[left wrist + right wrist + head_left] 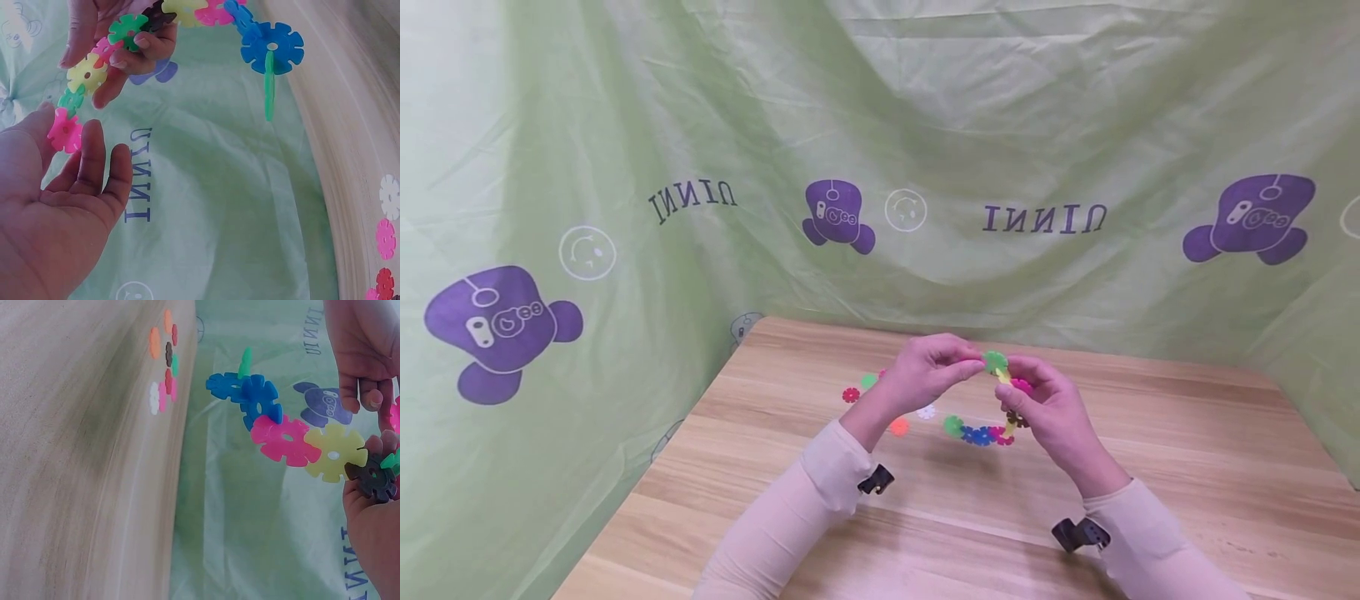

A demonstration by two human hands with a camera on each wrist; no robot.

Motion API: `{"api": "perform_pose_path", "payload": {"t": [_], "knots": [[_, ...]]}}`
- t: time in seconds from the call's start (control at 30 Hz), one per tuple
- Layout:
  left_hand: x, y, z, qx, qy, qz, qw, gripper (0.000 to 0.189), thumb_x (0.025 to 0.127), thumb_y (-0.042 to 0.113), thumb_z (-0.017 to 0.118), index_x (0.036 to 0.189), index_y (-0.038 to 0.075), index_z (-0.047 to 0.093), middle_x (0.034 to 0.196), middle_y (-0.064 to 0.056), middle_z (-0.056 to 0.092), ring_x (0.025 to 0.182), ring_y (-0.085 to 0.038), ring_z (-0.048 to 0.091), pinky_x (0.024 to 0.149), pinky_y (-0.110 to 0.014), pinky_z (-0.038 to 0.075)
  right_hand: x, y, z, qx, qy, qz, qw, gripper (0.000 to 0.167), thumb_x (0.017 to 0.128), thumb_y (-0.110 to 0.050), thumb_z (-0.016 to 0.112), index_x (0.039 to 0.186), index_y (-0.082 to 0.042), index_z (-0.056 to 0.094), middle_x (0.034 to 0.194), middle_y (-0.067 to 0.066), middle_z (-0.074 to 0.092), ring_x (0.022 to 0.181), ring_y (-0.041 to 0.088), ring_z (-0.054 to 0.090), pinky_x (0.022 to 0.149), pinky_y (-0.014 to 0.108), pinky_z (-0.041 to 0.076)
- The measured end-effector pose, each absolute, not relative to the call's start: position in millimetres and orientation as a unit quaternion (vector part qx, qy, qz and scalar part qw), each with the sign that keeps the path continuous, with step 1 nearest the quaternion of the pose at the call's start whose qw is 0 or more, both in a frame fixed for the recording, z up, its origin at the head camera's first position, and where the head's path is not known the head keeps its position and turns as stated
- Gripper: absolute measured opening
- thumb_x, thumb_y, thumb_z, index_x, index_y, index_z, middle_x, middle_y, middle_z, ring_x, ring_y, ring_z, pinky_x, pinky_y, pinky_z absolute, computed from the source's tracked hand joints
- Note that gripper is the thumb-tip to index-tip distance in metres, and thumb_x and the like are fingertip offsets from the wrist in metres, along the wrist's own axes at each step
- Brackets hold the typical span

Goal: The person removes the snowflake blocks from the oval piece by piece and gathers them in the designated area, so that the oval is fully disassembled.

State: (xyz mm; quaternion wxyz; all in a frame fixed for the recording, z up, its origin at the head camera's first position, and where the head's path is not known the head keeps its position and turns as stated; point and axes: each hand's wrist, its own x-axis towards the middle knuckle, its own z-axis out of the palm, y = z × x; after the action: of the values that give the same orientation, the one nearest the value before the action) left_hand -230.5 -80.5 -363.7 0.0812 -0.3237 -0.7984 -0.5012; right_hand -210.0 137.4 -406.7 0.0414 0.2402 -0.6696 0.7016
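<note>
A curved chain of interlocked plastic snowflake discs hangs in the air between both hands. My left hand (925, 375) pinches the pink disc (65, 130) at one end, between thumb and fingers. Next to it come a small green disc (72, 100) and a yellow disc (87, 75). The right hand (1056, 408) grips the chain's middle, around a green disc (128, 32) and a dark brown disc (374, 476). Beyond it trail another yellow disc (335, 453), a pink disc (286, 440), blue discs (260, 403) and a green end disc (245, 362).
Loose discs lie on the wooden table (760, 467), left of the chain: a red one (851, 395), a green one (868, 381), a white one (927, 412) and an orange one (899, 427) among several. Green printed cloth (925, 275) hangs around the table's back and sides.
</note>
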Motion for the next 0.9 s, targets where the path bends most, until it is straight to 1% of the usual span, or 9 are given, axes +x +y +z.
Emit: {"api": "perform_pose_path", "payload": {"t": [0.07,0.13,0.27,0.37,0.53,0.63,0.77,0.9], "knots": [[-231,-81,-364,-0.328,-0.798,-0.499,0.087,0.016,0.092,0.020,0.071,0.105,0.010,0.075,0.100,0.006,0.070,0.086,-0.005,0.066,0.074,-0.025,0.056,-210,137,-407,0.239,-0.670,0.701,0.042,0.035,0.091,0.003,0.065,0.125,0.005,0.056,0.098,0.012,0.064,0.078,0.015,0.064,0.063,0.028,0.056],[-231,-81,-364,-0.332,-0.797,-0.497,0.091,0.017,0.093,0.019,0.070,0.106,0.010,0.075,0.102,0.004,0.070,0.087,-0.005,0.066,0.075,-0.025,0.056,-210,138,-407,0.236,-0.672,0.701,0.042,0.035,0.092,0.002,0.065,0.126,0.004,0.056,0.095,0.009,0.065,0.076,0.015,0.064,0.061,0.028,0.055],[-233,-82,-364,-0.340,-0.795,-0.493,0.095,0.020,0.094,0.020,0.068,0.108,0.008,0.075,0.105,0.001,0.070,0.092,-0.006,0.065,0.078,-0.024,0.055,-210,138,-406,0.230,-0.670,0.705,0.038,0.034,0.093,0.001,0.065,0.126,0.003,0.057,0.092,0.007,0.065,0.073,0.016,0.063,0.059,0.027,0.053],[-233,-82,-364,-0.338,-0.800,-0.487,0.091,0.021,0.095,0.022,0.067,0.109,0.009,0.075,0.107,0.002,0.068,0.094,-0.006,0.063,0.078,-0.024,0.055,-210,139,-406,0.229,-0.668,0.708,0.036,0.034,0.093,0.001,0.065,0.126,0.004,0.057,0.092,0.008,0.064,0.074,0.017,0.063,0.059,0.027,0.053],[-233,-84,-365,-0.323,-0.808,-0.485,0.083,0.025,0.095,0.024,0.067,0.115,0.010,0.072,0.108,0.004,0.067,0.091,-0.006,0.062,0.077,-0.025,0.055,-210,139,-407,0.225,-0.673,0.703,0.038,0.034,0.092,0.000,0.066,0.125,0.003,0.057,0.092,0.010,0.064,0.072,0.017,0.063,0.058,0.027,0.053],[-234,-86,-367,-0.315,-0.812,-0.483,0.083,0.026,0.095,0.024,0.067,0.117,0.011,0.071,0.105,0.004,0.066,0.088,-0.008,0.062,0.075,-0.026,0.055,-209,140,-407,0.222,-0.677,0.700,0.038,0.035,0.092,0.000,0.067,0.125,0.002,0.058,0.093,0.010,0.064,0.072,0.017,0.063,0.057,0.027,0.054],[-237,-91,-373,-0.300,-0.826,-0.473,0.066,0.027,0.095,0.025,0.067,0.118,0.012,0.071,0.104,0.005,0.066,0.087,-0.009,0.061,0.075,-0.026,0.054,-209,141,-408,0.219,-0.682,0.697,0.038,0.035,0.092,-0.001,0.067,0.125,0.002,0.058,0.092,0.009,0.065,0.072,0.018,0.063,0.057,0.028,0.054],[-241,-98,-390,-0.279,-0.854,-0.437,0.039,0.029,0.095,0.029,0.067,0.120,0.013,0.070,0.101,0.007,0.067,0.085,-0.006,0.061,0.074,-0.023,0.053,-210,142,-409,0.219,-0.682,0.696,0.037,0.035,0.092,-0.002,0.067,0.125,0.002,0.058,0.092,0.013,0.065,0.072,0.017,0.064,0.058,0.028,0.054]]}}
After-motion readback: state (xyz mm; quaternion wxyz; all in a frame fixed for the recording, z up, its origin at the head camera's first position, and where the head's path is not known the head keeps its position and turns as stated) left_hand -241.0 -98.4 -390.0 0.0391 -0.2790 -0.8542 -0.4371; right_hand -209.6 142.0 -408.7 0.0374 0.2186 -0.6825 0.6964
